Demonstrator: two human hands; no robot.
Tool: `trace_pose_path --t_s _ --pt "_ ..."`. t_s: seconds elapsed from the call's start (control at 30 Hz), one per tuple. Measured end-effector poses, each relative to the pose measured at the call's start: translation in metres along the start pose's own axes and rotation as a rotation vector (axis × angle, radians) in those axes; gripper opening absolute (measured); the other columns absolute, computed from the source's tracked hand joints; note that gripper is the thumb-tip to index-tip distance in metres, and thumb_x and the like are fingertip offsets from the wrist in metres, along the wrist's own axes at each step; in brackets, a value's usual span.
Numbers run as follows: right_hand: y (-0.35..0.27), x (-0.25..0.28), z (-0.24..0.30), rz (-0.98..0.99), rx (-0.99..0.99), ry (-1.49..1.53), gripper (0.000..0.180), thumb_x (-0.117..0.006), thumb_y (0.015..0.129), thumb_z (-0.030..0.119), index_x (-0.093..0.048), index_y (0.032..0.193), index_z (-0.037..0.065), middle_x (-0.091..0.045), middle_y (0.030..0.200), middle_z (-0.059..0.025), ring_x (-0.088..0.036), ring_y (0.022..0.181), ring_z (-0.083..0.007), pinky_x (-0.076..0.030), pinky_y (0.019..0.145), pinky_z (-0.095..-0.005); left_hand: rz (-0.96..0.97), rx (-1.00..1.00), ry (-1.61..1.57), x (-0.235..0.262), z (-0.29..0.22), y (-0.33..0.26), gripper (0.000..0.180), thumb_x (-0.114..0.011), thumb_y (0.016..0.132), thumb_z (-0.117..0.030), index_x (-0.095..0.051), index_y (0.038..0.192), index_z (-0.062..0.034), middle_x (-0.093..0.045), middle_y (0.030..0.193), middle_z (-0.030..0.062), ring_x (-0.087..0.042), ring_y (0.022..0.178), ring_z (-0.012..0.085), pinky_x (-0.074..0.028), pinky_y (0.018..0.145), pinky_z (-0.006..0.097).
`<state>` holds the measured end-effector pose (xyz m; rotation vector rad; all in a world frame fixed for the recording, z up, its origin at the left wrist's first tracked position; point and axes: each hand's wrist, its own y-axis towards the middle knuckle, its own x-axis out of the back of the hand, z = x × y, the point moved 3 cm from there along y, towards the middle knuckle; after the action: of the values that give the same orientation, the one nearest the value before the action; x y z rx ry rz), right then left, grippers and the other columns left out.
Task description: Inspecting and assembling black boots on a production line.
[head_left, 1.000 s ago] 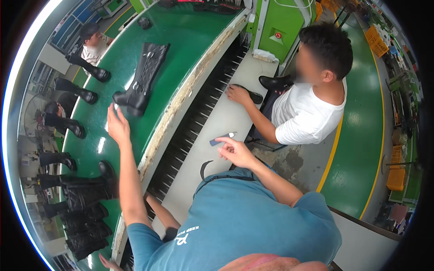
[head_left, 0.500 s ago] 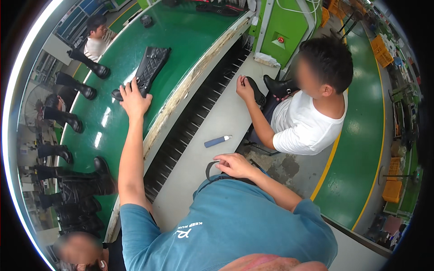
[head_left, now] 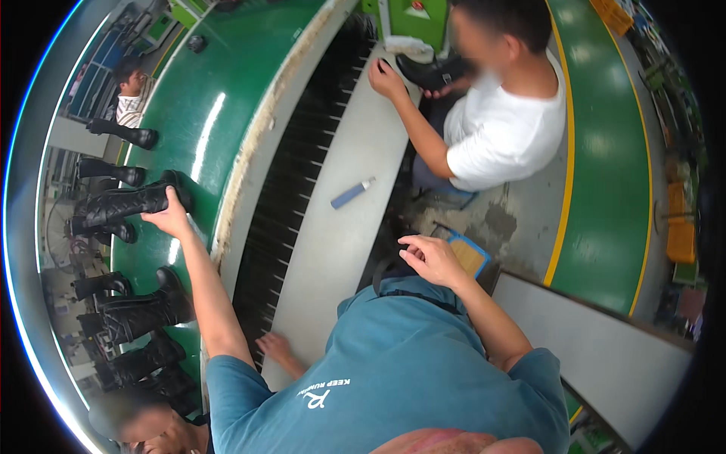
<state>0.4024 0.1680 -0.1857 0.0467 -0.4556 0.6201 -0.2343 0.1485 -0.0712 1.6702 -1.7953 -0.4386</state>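
My left hand point(head_left: 172, 221) reaches out over the green conveyor surface and grips a tall black quilted boot point(head_left: 125, 204) near its ankle. The thumb lies across the boot, and its toe points right. Close to my waist, my right hand point(head_left: 432, 259) is raised with fingers loosely bent and apart, holding nothing. A black strap point(head_left: 380, 278) hangs at my waist, left of that hand.
Several black boots point(head_left: 140, 310) line the left side. On the grey ledge point(head_left: 310, 257) lies a blue-handled tool point(head_left: 350, 195); another person's hand point(head_left: 277, 351) rests lower down. A co-worker in white point(head_left: 507, 136) handles a black boot point(head_left: 427, 72) ahead right.
My left hand has carried the quilted boot left and nearer, to the row of boots. My right hand has moved away from the strap. Another person's hand has appeared on the ledge.
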Motion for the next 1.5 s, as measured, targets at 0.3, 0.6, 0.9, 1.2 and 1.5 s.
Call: trace_pose_path --t_s 0.3,0.6,0.9,1.2,1.5 --pt "-0.113 -0.046 -0.040 -0.156 -0.106 0.062 0.028 -0.076 0.100 0.024 -0.076 0.122 0.007 -0.078 0.093 -0.0102 -0.076 0.079 -0.0277 -0.059 0.071 -0.0410 0.162 -0.153 0.004 0.054 -0.006 -0.033 0.096 -0.093 0.082 -0.005 -0.035 0.158 0.0082 -0.058 0.148 0.0264 -0.065 0.126 0.0319 -0.052 0.114 0.041" --pt "-0.152 -0.057 -0.064 -0.314 -0.124 0.005 0.030 -0.079 0.100 0.020 -0.075 0.124 0.004 -0.078 0.093 -0.0108 -0.076 0.077 -0.0226 -0.061 0.072 -0.0355 0.117 -0.132 0.079 0.070 -0.002 -0.041 0.088 -0.093 0.079 -0.012 -0.044 0.148 0.0102 -0.065 0.137 0.0258 -0.070 0.116 0.0344 -0.057 0.107 0.046" --pt "-0.160 0.017 -0.078 -0.441 -0.255 0.034 0.027 -0.077 0.099 0.021 -0.076 0.122 0.006 -0.080 0.095 -0.0145 -0.078 0.081 -0.0282 -0.060 0.075 -0.0374 0.003 -0.134 0.223 0.080 -0.017 -0.057 0.088 -0.101 0.079 -0.041 -0.058 0.139 0.0070 -0.071 0.133 0.0263 -0.071 0.116 0.0387 -0.054 0.106 0.050" --pt "-0.082 0.210 -0.155 -0.428 -0.187 0.105 0.028 -0.077 0.101 0.019 -0.076 0.124 0.002 -0.081 0.095 -0.0150 -0.077 0.078 -0.0220 -0.060 0.076 -0.0340 -0.329 -0.044 0.624 0.119 -0.050 -0.108 0.099 -0.092 0.088 -0.052 -0.049 0.152 0.0098 -0.064 0.143 0.0314 -0.062 0.135 0.0472 -0.052 0.114 0.051" --pt "-0.046 0.482 -0.235 -0.522 -0.093 0.101 0.029 -0.076 0.103 0.017 -0.075 0.126 0.000 -0.079 0.091 -0.0121 -0.073 0.078 -0.0161 -0.058 0.074 -0.0310 0.083 -0.254 -0.438 -0.093 -0.515 -0.462 0.014 -0.063 0.108 -0.005 -0.063 0.120 0.0031 -0.074 0.095 0.0133 -0.072 0.082 0.0209 -0.059 0.070 0.034"
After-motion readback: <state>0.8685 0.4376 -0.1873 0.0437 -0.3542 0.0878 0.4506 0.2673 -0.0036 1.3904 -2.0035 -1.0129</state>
